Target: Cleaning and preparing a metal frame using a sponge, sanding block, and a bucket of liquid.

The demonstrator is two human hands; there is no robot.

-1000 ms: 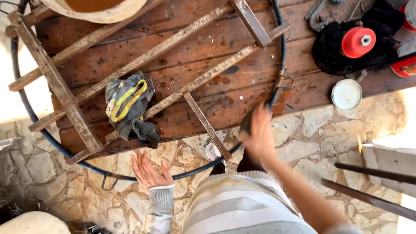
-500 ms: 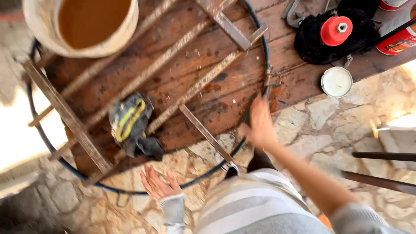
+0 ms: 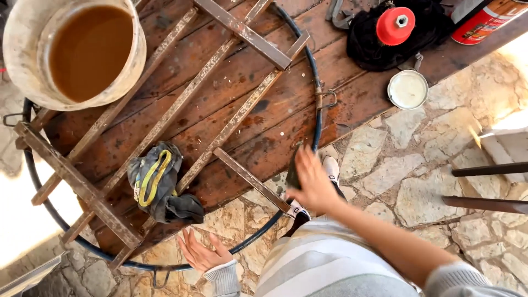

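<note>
Right hand [image 3: 312, 184] grips a dark pad [image 3: 293, 173] at the hoop [image 3: 317, 118]; left hand [image 3: 201, 254] open, empty, below the table [image 3: 231, 93] edge; red can [image 3: 484, 19] far right.

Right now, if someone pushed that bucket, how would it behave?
The bucket looks nearly full of brown liquid, so it is probably heavy and apt to slosh. It seems to rest partly on the frame, so a push might tip it.

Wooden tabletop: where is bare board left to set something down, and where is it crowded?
Bare boards on the wooden table show between the metal bars and between the hoop and the white lid. Crowded: the bucket at top left, the glove near the left hand, the black cloth and red disc at top right. The right hand covers the near edge.
</note>
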